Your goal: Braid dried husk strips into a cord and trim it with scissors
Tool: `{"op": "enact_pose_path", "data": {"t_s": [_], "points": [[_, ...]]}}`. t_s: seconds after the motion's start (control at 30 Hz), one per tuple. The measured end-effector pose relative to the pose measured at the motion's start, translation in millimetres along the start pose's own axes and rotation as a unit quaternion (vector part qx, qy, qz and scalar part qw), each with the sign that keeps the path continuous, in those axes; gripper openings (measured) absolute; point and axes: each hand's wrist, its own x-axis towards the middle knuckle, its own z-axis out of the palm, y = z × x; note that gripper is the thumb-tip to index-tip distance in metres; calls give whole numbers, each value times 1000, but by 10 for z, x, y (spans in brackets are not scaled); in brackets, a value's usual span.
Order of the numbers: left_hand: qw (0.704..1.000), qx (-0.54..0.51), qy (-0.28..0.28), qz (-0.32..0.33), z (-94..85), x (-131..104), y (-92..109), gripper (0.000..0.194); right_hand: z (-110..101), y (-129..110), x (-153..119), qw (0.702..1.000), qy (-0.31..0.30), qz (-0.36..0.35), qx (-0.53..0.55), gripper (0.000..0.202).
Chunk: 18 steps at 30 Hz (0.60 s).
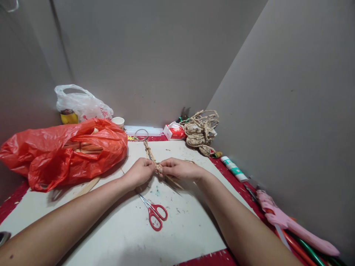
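Note:
A braided straw cord (149,152) runs from near a thin metal ring (141,135) at the back of the white board toward me. My left hand (142,170) pinches the cord's near end from the left. Close beside it, my right hand (176,168) grips the same end between thumb and fingers. Loose straw strands (174,182) stick out below my right hand. Red-handled scissors (155,214) lie on the white board (183,236) below both hands, their tips partly under my left hand.
An orange plastic bag (83,159) holding straw lies at left, a white bag (83,103) behind it. Bundled braided cord (199,133), a red-white packet (175,131) and a paper cup (118,122) stand at the back. A pink glue gun (299,229) lies at right.

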Motion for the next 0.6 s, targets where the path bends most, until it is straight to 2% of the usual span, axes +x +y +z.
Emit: {"op": "enact_pose_path", "data": {"t_s": [0.07, 0.23, 0.37, 0.47, 0.6], "points": [[1000, 14, 7, -4, 0, 9, -13, 23, 21, -31, -10, 999, 16, -3, -46, 36], [1000, 19, -14, 8, -11, 31, -63, 23, 47, -98, -45, 991, 53, -16, -124, 29], [1000, 19, -4, -3, 1, 34, -95, 24, 25, -122, -71, 978, 92, -21, -188, 25], [1000, -17, 3, -19, 33, 19, -97, 25, 60, -191, -95, 971, 116, -18, -207, 24], [994, -105, 19, -29, 86, -7, -102, 24, 222, -300, -109, 959, 132, 1, -250, 21]]}}
